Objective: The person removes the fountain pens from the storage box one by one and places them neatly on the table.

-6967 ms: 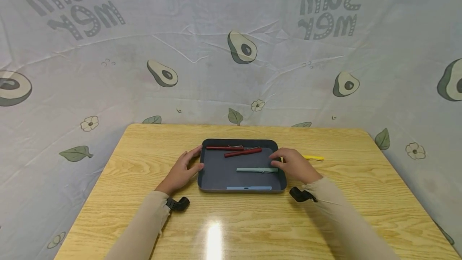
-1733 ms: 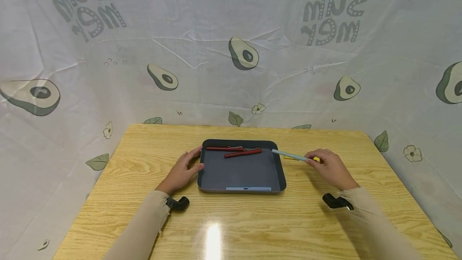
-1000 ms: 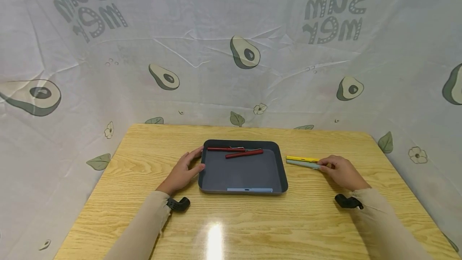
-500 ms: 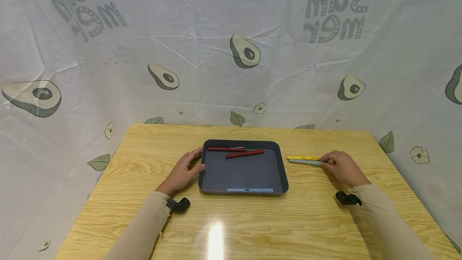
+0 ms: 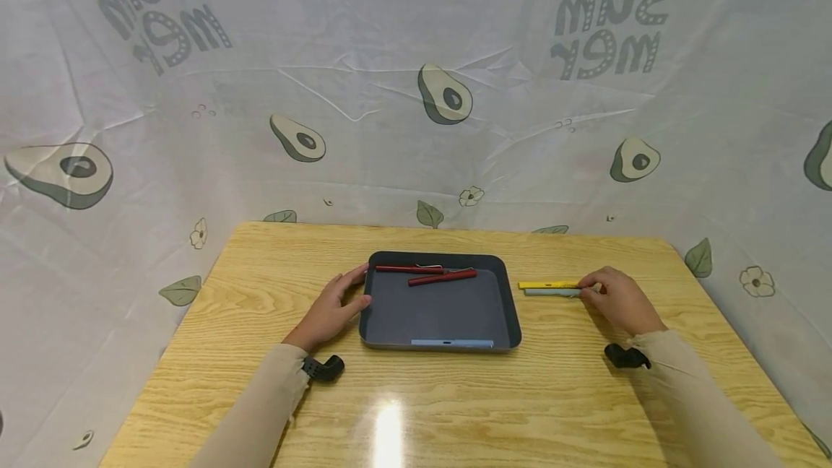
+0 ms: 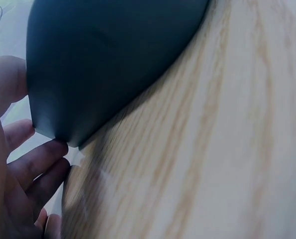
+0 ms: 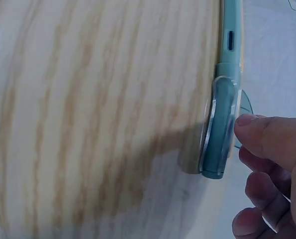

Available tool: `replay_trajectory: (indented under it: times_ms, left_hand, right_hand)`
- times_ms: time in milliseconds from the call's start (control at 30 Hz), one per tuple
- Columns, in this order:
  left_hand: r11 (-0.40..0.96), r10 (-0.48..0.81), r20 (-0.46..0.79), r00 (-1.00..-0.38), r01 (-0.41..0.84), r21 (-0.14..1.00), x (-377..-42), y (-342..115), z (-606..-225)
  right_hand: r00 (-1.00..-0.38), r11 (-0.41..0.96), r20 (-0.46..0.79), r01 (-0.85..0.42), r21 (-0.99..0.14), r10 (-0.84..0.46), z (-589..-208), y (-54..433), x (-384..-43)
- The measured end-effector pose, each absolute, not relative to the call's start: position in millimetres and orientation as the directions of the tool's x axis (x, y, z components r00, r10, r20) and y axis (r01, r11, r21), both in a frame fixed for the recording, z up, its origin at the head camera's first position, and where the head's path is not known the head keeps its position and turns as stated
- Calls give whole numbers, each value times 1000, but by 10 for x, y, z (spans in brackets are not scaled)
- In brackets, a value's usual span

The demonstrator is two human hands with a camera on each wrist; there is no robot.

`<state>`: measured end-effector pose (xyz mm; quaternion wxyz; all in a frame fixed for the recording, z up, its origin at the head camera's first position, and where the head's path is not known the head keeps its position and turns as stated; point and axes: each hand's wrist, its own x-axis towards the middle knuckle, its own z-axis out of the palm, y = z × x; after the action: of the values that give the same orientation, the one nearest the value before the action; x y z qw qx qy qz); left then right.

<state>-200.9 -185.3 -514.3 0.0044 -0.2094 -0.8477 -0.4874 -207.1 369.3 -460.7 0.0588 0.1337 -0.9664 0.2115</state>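
In the head view my left hand rests against the left side of a dark grey tray, thumb and fingertips at its rim. The tray wall fills much of the left wrist view, the fingers touching its lower edge. My right hand pinches the clip end of a pale teal capped pen on the table. A yellow pen lies parallel along its far side. In the right wrist view the thumb is at the cap of the teal pen; the exact finger contact is partly hidden.
Two dark red pens lie at the tray's back, and a light blue pen lies along its front wall. The wooden table ends at a printed curtain behind.
The teal pen has gone from inside the tray to the table at the right, beside the yellow pen. Lately both pens have turned more level. My left hand stays at the tray.
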Motion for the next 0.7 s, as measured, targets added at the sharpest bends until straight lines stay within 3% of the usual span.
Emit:
replay_trajectory:
  times_ms: [300,700]
  left_hand:
    - [439,353,194,-915,345,830,-2012,-1865,-5137]
    - [449,346,186,-919,336,828,-2020,-1881,-5162]
  right_hand:
    - [-936,879,230,-334,-340,-267,-4403,3453,-2053]
    - [-889,853,290,-434,-289,-354,-4101,2508,-2083]
